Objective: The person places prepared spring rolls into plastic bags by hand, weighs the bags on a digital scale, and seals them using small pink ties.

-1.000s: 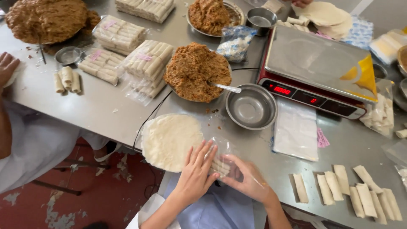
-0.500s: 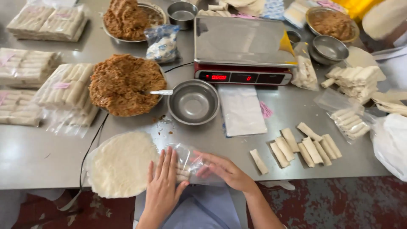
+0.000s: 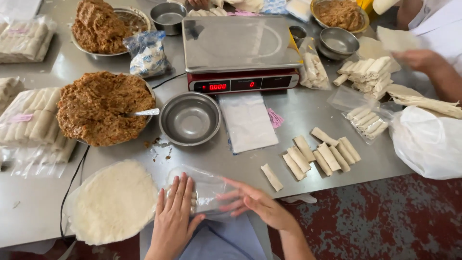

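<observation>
**Hands pressing a clear bag at the table's near edge**

In front of the red-fronted scale [image 3: 243, 58], at the near edge of the steel table [image 3: 38, 202], the left hand [image 3: 174, 219] is lying flat, fingers spread, on a crinkled clear plastic bag [image 3: 204, 185] holding pale rolls. The right hand [image 3: 255, 204] is touching the bag's right side with loose, open fingers; neither is clenching. Left of the bag, a round stack of white wrappers [image 3: 113, 202] is sitting on plastic. Between that and the scale, an empty shiny steel bowl [image 3: 190, 119] is standing beside a bowl heaped with coarse brown filling [image 3: 103, 108]. Right of the bag, loose rolls [image 3: 320, 154] are lying in a row.
</observation>
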